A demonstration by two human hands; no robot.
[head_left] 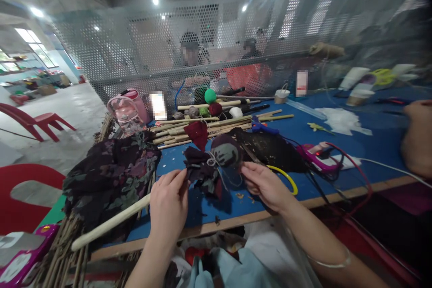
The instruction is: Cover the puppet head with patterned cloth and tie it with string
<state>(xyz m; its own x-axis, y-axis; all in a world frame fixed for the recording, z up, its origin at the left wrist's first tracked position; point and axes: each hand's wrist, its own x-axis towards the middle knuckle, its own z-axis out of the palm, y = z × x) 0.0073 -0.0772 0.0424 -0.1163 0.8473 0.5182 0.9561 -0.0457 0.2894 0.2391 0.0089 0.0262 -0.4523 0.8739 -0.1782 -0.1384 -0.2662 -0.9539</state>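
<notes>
A dark patterned cloth bundle (227, 152) hangs over the table, with a rounded ball-like end and a ruffled loose end. Pale string (212, 159) is tied around its neck, and loose ends dangle below. My left hand (169, 195) pinches the ruffled cloth at its left edge. Beneath that hand runs a thick peeled stick (111, 225); whether the hand also grips it is hidden. On the other side, my right hand (261, 183) has its fingertips pressed together at the right edge of the rounded end. Yellow-handled scissors (286, 179) lie close to my right hand.
Dark floral cloth (111, 180) is heaped at the left table edge. Bamboo sticks (189, 130), wrapped balls (215, 109) and a red cloth piece (196, 135) lie behind. A power strip (324, 159) with cables sits right. Another person's hand (418, 135) is at far right.
</notes>
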